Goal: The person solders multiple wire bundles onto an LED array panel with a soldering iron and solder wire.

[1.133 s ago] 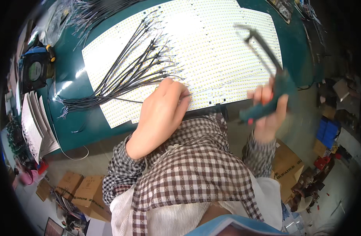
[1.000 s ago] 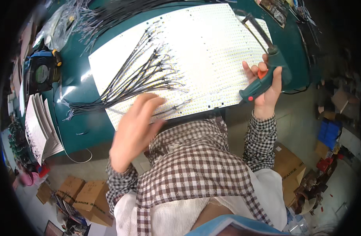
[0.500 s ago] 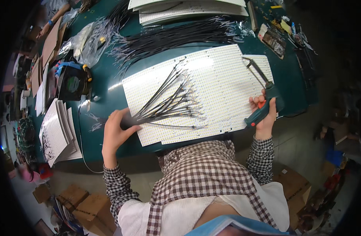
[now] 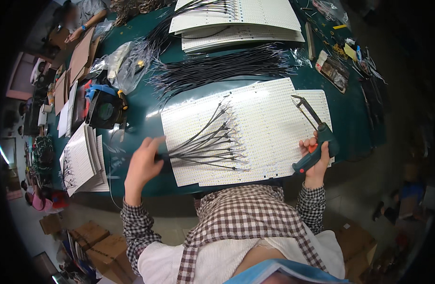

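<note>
In my right hand [image 4: 315,158] is a dark green soldering gun [image 4: 325,142] with a red trigger, its long tip pointing up and away over the boards. My left hand [image 4: 144,163] is at the left edge of the top white LED board [image 4: 269,123], fingers and thumb apart. Beside its fingertips is the gathered end of a fan of black cables [image 4: 203,146]. Their thin wire ends spread over the board toward its middle. The left ends of these cables are blurred near the hand. Another white board [image 4: 321,102] shows from under the top one at the right.
A long pile of black cables [image 4: 222,68] lies beyond the boards, before stacked white boards [image 4: 236,19]. At left are a black fan-like box [image 4: 106,111], plastic bags [image 4: 125,66] and more boards [image 4: 80,163]. A worn block [image 4: 332,71] lies far right. Another person's arm [image 4: 87,26] rests far left.
My left hand has opened from around the cable bundle, and the cables now lie spread flatter on the board. The soldering gun stays in my right hand. The whole view has shifted slightly.
</note>
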Motion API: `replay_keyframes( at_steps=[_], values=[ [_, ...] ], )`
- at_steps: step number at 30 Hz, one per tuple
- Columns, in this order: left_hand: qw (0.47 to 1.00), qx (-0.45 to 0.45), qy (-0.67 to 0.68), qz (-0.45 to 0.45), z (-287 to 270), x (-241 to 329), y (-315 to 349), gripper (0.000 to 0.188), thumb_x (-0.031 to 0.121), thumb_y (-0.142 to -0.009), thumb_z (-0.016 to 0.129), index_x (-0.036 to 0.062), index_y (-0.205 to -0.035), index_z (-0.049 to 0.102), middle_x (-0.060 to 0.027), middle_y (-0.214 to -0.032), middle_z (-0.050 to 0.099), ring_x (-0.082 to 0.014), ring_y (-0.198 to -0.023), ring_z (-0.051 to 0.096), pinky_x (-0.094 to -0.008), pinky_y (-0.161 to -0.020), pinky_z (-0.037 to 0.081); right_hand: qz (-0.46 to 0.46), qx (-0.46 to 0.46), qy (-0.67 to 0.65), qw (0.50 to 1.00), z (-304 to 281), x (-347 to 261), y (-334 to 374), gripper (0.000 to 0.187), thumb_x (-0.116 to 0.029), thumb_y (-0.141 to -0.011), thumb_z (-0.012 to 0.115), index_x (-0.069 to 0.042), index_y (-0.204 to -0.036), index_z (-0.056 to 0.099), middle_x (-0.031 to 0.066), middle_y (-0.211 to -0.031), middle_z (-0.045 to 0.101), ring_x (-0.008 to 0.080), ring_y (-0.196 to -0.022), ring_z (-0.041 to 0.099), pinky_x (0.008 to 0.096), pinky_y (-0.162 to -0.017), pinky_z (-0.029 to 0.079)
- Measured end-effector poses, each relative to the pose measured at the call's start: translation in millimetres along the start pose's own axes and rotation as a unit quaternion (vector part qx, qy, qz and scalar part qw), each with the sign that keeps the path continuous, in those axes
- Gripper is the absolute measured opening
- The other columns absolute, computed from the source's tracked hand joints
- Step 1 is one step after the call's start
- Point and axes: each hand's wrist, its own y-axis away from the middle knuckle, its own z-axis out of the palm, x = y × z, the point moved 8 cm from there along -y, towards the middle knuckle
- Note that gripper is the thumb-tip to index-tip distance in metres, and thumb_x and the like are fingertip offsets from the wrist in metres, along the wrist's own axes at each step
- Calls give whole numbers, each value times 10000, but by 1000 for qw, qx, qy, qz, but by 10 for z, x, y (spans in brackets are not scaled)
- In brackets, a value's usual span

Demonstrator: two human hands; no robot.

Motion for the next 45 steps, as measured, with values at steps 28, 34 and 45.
replay_keyframes(
  at_steps=[28, 34, 45],
  values=[
    [932, -50, 359, 32, -1438, -123, -683, 332, -29, -665, 621, -12, -996, 599, -32, -904, 600, -104, -817, 567, -213, -752, 448, -91, -55, -94, 990, -16, -571, -36, 544, -444, -867, 639, -37, -1205, 512, 19, -859, 587, 181, -874, 588, 377, -860, 487],
    [862, 227, 448, -65, -1195, -218, 95, 438, 97, -826, 620, -26, -1240, 549, -65, -1030, 629, -152, -959, 592, -258, -895, 443, -132, -142, -189, 963, -202, -790, -209, 547, -417, -867, 653, -31, -1226, 509, 20, -885, 580, 183, -896, 569, 360, -877, 481],
    [694, 329, 639, -47, 566, 1684, 811, 157, 239, -940, 561, 90, -933, 512, 34, -675, 484, -41, -442, 336, -207, -447, 285, -95, -197, -270, 938, 25, -796, -343, 525, -338, -834, 716, -22, -1191, 496, 21, -864, 577, 158, -830, 575, 321, -865, 490]
  ],
)
